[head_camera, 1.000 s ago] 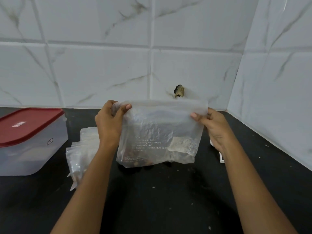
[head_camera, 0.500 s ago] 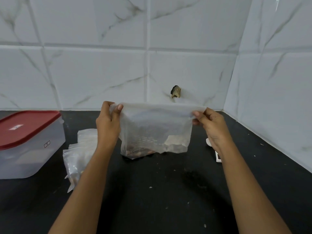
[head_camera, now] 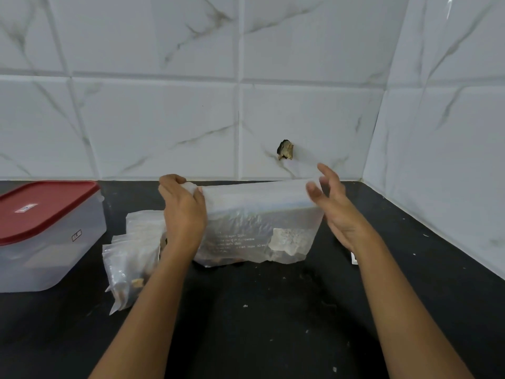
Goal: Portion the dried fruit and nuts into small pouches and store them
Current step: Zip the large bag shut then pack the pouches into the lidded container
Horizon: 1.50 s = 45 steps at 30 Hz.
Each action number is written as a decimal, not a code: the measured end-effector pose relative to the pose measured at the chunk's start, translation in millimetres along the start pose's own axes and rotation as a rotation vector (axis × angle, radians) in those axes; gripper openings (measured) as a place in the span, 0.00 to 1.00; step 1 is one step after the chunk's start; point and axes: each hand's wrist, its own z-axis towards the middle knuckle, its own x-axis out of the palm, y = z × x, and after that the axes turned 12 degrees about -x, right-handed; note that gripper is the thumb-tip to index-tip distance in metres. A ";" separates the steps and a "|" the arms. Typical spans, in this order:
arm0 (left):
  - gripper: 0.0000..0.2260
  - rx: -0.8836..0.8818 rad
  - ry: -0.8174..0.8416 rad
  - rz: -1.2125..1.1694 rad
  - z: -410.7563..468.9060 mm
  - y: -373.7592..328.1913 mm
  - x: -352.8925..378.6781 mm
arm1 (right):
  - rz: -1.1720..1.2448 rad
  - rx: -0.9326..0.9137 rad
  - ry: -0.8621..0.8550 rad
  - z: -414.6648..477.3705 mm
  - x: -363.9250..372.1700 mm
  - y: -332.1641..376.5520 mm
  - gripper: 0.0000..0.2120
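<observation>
Black counter: left hand fingers pinch big bag corner; right hand fingers spread loose.

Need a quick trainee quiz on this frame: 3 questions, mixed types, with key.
1. True or false: the left hand grips the top corner of the big bag.
2. Multiple choice: the fingers of the right hand are A) clenched in a fist, B) spread open by the bag's top edge, C) hooked round the bag's bottom corner.
3. Fill in: the small pouches lie on the counter between the big bag and the ____.

Key: 1 true; 2 B; 3 lidded container.
</observation>
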 end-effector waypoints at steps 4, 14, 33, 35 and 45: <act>0.12 -0.004 -0.012 0.046 1.2 1.0 -1.1 | -0.752 -0.262 0.203 -2.3 3.8 0.8 0.50; 0.27 0.196 0.086 0.350 10.8 5.4 -3.5 | -1.128 -0.301 0.316 1.5 15.3 -11.2 0.14; 0.12 0.599 0.306 1.073 -7.5 20.7 27.4 | -1.081 -0.118 0.562 0.8 16.4 -8.2 0.23; 0.11 0.591 0.313 1.099 -8.6 21.4 28.7 | -0.980 -0.076 0.615 -1.2 15.8 -5.3 0.22; 0.27 0.499 0.363 0.765 -6.8 28.6 29.3 | -1.195 -0.282 0.400 2.8 25.2 -21.0 0.10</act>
